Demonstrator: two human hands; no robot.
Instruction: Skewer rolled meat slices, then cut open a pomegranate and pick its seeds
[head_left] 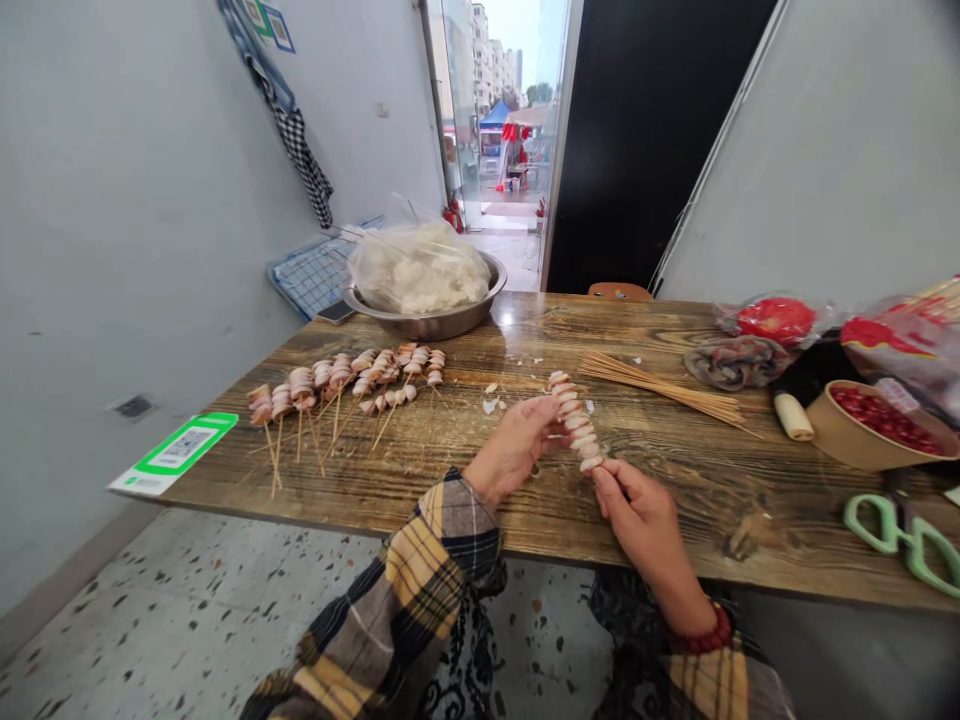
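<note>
Pale pinkish pieces, threaded in a row, make up the held skewer [576, 425], just right of the frame's centre, its upper end tilted left. The left hand [521, 440] has its grip closed around the side of the row; the right hand [637, 505] pinches the lower end between thumb and finger. Holding it at two places probably keeps it steady and stops the row sliding.

Both hands work above the near edge of a wooden tabletop [712, 490]. Right of centre, bare sticks [664, 389] lie in a loose bundle, seemingly handy for the right hand. Left of centre, loaded skewers [302, 385] lie heaped, most stick ends toward the bottom of the frame, perhaps for easy picking up. Behind them, a metal bowl [442, 326] cradles a bulging plastic bag [420, 265], likely to contain its soft shape. At far right, a paper tub [844, 430] and green-handled scissors [913, 543] sit apparently out of the way.
</note>
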